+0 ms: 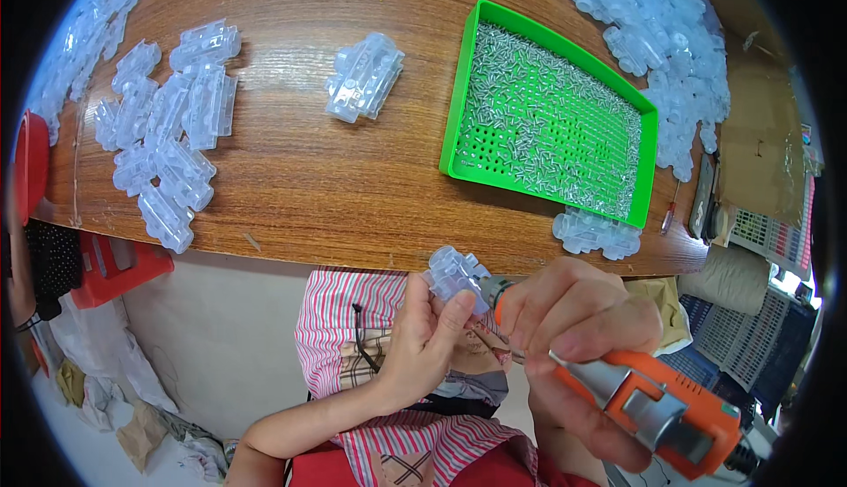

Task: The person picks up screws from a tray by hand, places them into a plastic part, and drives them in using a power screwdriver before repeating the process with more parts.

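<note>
Just off the near table edge, above my lap, my left hand (415, 346) grips a clear plastic housing (453, 268) between thumb and fingers. My right hand (582, 315) is wrapped round an orange electric screwdriver (666, 412), whose nose meets the housing's right side; the bit's tip is hidden. Beyond my hands, a green tray (650, 156) holds many small silver screws (525, 77). A few similar clear housings (364, 78) lie together mid-table, and several more (190, 103) are grouped at the left.
Large heaps of clear parts cover the far right (679, 72) and far left (88, 28). More clear pieces (593, 233) lie by the tray's near edge. A small red-handled screwdriver (670, 216) rests at right. A red stool (132, 271) and a person's dotted garment (55, 262) are at left.
</note>
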The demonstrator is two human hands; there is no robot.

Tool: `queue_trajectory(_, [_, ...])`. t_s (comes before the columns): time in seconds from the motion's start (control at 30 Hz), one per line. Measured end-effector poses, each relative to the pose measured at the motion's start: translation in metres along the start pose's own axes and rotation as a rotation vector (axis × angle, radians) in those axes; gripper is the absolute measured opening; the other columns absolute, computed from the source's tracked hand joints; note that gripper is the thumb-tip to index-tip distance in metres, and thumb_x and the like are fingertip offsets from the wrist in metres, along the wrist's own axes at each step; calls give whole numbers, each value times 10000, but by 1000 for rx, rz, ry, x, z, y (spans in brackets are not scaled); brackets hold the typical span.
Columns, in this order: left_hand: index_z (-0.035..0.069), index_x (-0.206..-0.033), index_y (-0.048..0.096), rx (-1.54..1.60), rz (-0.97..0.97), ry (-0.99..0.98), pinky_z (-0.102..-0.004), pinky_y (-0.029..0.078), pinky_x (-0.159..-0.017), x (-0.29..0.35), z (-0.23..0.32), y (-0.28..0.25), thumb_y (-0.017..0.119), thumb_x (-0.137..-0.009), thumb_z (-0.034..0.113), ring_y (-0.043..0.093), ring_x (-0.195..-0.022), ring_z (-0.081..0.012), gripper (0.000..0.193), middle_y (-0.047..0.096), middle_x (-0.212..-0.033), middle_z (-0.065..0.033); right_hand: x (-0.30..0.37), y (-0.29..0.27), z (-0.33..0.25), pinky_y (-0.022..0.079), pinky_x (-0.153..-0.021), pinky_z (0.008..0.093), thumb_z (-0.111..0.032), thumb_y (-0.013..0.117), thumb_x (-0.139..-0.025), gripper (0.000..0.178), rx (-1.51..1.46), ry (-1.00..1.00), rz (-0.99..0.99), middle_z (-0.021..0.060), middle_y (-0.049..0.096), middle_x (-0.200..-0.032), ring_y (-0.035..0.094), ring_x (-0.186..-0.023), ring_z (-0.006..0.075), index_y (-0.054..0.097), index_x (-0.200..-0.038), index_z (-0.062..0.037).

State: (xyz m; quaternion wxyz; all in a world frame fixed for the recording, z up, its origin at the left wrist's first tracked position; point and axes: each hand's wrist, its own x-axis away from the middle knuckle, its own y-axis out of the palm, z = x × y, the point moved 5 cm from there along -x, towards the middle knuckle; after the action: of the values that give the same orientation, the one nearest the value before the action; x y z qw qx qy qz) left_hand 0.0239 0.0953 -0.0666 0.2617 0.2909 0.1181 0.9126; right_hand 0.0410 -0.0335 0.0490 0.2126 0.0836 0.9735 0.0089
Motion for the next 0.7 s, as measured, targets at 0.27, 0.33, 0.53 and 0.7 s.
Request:
queue_trajectory(0.27, [25, -1057, 432, 225, -3, -33, -230, 475, -758, -4, -2, -1, 545, -966, 141, 569, -834, -80, 186, 594, -970, -41, -1, 9, 1, 473, -522, 313, -813, 595, -627, 832, 62, 81, 19, 31, 517, -634, 522, -611, 181, 543, -908, -31])
queue_trajectory(0.33, [22, -1076, 432, 273, -7, -55, -234, 478, -781, -2, 1, 2, 556, -957, 118, 580, -860, -87, 196, 600, -999, -44, -4, 2, -11, 454, -500, 308, -782, 574, -699, 786, -74, 192, 187, 18, 486, -597, 496, -614, 170, 512, -953, -41])
queue_trajectory(0.53, [22, -1097, 475, 447, 74, -215, -252, 483, -852, 8, 11, -13, 661, -866, 29, 598, -942, -101, 297, 614, -1051, -65, -11, -16, -42, 423, -493, 264, -733, 572, -756, 733, -81, 25, 270, 25, 522, -594, 483, -620, 157, 512, -972, -35])
queue_trajectory(0.7, [46, -1010, 479, 292, 63, -229, -208, 496, -719, 8, 2, -17, 689, -849, 48, 600, -828, -62, 264, 630, -950, -40, -5, -10, -34, 423, -450, 279, -757, 549, -747, 755, -87, 24, 254, 29, 519, -587, 477, -585, 160, 501, -951, -32])
